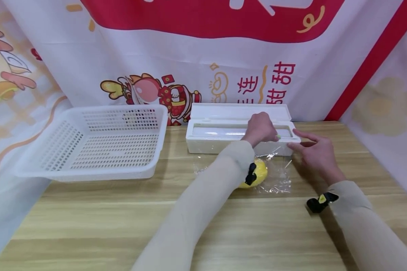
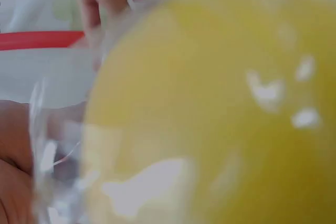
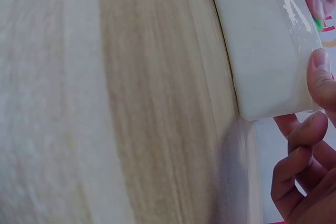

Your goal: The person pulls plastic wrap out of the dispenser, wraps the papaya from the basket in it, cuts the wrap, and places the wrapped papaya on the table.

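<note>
A white cling film dispenser box stands against the back cloth with its lid raised. My left hand is over its front edge, fingers curled at a small green slider, mostly hidden. My right hand grips the box's right end, thumb on the front face and forefinger at the rear corner. Clear cling film hangs from the box front onto the table. Under the film lies a rounded yellow fruit, partly behind my left sleeve; it fills most of the left wrist view.
A white perforated plastic basket stands on the left of the wood-grain table. Printed cloth hangs behind the table and along its sides. Black wrist camera mounts sit on both sleeves.
</note>
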`<action>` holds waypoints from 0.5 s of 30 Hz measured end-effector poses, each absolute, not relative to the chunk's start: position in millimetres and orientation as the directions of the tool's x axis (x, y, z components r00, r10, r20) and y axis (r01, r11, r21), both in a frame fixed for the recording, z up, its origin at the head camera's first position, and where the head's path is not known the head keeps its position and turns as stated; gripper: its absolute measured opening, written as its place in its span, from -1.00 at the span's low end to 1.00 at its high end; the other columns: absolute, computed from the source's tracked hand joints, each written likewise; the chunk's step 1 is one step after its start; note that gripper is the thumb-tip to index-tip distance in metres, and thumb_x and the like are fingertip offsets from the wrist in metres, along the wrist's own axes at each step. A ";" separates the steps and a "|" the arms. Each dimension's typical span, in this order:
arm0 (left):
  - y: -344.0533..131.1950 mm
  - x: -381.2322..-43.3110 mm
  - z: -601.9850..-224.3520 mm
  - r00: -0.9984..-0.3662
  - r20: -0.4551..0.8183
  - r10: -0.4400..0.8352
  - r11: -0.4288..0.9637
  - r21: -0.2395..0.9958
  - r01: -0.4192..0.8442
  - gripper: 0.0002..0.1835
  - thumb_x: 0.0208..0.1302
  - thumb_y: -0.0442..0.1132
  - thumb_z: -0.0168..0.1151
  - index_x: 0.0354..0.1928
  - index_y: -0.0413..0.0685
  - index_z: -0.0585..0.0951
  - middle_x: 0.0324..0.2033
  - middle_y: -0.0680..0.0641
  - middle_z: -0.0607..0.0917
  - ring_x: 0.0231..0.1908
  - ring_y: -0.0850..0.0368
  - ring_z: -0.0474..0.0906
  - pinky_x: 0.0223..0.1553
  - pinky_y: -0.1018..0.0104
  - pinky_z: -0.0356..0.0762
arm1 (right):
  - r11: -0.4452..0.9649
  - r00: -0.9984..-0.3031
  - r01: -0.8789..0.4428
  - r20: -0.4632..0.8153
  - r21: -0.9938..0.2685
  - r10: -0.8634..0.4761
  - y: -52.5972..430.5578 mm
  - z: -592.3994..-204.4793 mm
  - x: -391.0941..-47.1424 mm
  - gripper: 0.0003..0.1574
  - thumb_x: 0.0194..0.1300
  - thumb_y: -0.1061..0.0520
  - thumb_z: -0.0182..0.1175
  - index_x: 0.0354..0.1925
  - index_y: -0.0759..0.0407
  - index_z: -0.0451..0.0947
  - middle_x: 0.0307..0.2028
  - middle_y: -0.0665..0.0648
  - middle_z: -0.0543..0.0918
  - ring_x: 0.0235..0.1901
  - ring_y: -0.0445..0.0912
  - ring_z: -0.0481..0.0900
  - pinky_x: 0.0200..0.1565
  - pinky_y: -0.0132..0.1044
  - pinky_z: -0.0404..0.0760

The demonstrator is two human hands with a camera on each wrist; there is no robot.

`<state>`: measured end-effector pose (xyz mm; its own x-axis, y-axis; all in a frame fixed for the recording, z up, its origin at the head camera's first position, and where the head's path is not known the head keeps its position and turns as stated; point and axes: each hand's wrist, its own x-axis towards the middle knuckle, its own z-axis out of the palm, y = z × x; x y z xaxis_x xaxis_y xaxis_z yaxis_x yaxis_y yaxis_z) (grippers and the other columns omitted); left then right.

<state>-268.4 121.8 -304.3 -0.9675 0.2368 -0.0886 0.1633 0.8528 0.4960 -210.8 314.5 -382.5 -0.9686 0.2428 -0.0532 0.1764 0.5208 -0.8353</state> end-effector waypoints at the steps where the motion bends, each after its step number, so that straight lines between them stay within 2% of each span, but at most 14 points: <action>1: 119.4 -269.1 -303.5 -0.968 -0.093 0.233 0.859 0.486 0.160 -0.77 0.08 -0.02 0.69 -0.26 0.15 0.83 -0.24 0.21 0.84 -0.01 0.20 0.68 0.17 0.44 0.60 | 0.523 -0.969 0.178 -0.055 -0.834 0.241 315.3 -382.5 -210.8 -0.11 0.22 -0.35 0.50 0.46 -0.37 0.48 -0.03 -0.06 0.76 -0.58 -0.13 0.58 -0.52 -0.29 0.60; 5: 112.9 -270.1 -299.9 -0.969 -0.102 0.225 0.877 0.454 0.156 -0.72 0.07 0.00 0.69 -0.25 0.11 0.81 -0.16 0.16 0.82 0.08 0.16 0.65 0.24 0.43 0.56 | 0.515 -0.971 0.175 -0.060 -0.839 0.232 316.6 -382.6 -211.0 -0.09 0.20 -0.36 0.50 0.46 -0.38 0.47 -0.07 -0.13 0.75 -0.57 -0.12 0.57 -0.53 -0.28 0.58; 9: 108.2 -275.4 -301.5 -0.969 -0.104 0.222 0.887 0.435 0.157 -0.70 0.04 -0.01 0.71 -0.28 0.08 0.77 -0.16 0.13 0.79 0.09 0.15 0.64 0.21 0.42 0.58 | 0.503 -0.968 0.181 -0.065 -0.845 0.241 317.5 -383.6 -211.2 -0.09 0.18 -0.36 0.52 0.46 -0.38 0.48 -0.16 -0.21 0.75 -0.59 -0.12 0.56 -0.53 -0.28 0.58; 15: 81.8 -281.2 -299.9 -0.963 -0.139 0.231 0.873 0.466 0.143 -0.73 0.06 -0.05 0.70 -0.26 0.08 0.81 -0.17 0.13 0.82 0.06 0.11 0.65 0.23 0.36 0.60 | 0.519 -0.967 0.190 -0.067 -0.834 0.246 317.8 -383.2 -210.9 -0.05 0.14 -0.45 0.49 0.46 -0.42 0.47 0.12 0.13 0.72 -0.58 -0.09 0.58 -0.51 -0.26 0.59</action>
<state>-281.2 81.8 -299.9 -0.9630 0.2313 -0.1385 0.1427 0.8733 0.4657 -210.9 317.8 -383.2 -0.9668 0.2463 -0.0674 0.1903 0.5186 -0.8336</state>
